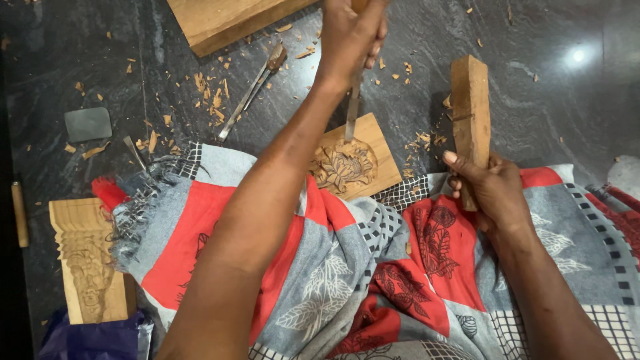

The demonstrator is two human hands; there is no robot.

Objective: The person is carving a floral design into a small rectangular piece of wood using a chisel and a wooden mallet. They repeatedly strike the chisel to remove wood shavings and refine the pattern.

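My left hand point(350, 37) grips the handle of a chisel point(353, 110) held upright, its metal blade touching the top of a small wooden plaque point(363, 137) carved with a flower. The plaque rests on the dark stone floor at the edge of a red, grey and white patterned cloth point(347, 267) over my lap. My right hand point(490, 190) is closed around the lower end of a thick wooden mallet block point(471, 100), which stands upright to the right of the plaque, apart from the chisel.
A large wooden plank point(220, 20) lies at the top. Another chisel point(250, 90) and a thin tool point(135, 153) lie on the floor among wood chips. A grey sharpening stone point(88, 123) sits left. A carved wooden block point(87, 260) lies at lower left.
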